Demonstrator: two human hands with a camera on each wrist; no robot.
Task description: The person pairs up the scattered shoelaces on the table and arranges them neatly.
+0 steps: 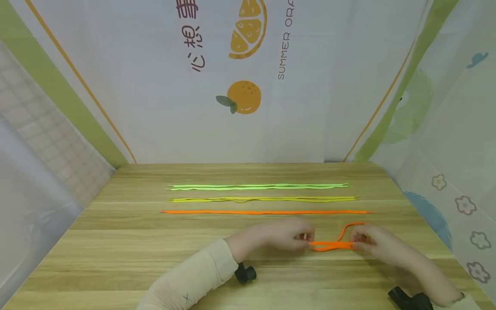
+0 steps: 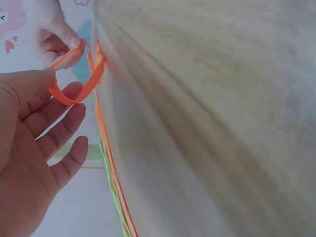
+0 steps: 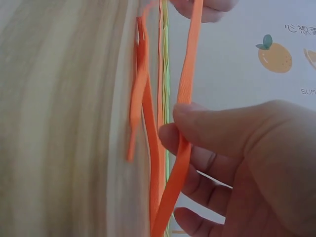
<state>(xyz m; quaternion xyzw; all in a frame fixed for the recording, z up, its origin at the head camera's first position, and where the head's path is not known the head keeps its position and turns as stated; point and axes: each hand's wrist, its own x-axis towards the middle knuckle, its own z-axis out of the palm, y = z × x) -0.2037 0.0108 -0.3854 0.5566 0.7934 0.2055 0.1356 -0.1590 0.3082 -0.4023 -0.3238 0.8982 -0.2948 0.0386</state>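
Between my two hands runs a flat orange shoelace (image 1: pixel 329 247), held just over the front right part of the table. My left hand (image 1: pixel 288 234) pinches it between thumb and index finger, the other fingers spread apart in the left wrist view. A short way to the right, my right hand (image 1: pixel 381 243) pinches the same shoelace (image 3: pixel 186 79) with thumb and forefinger. A loop of it hangs below the left hand in the left wrist view, and a loose stretch curves up past the right hand. Behind the hands, a second orange shoelace (image 1: pixel 263 212) lies straight across the table.
Farther back on the wooden table (image 1: pixel 116 254) lie a yellow shoelace pair (image 1: pixel 271 199) and a light green pair (image 1: pixel 259 187), both stretched sideways. A white printed cloth (image 1: pixel 174 120) hangs behind the table. Black wrist mounts (image 1: pixel 245 273) sit under the forearms.
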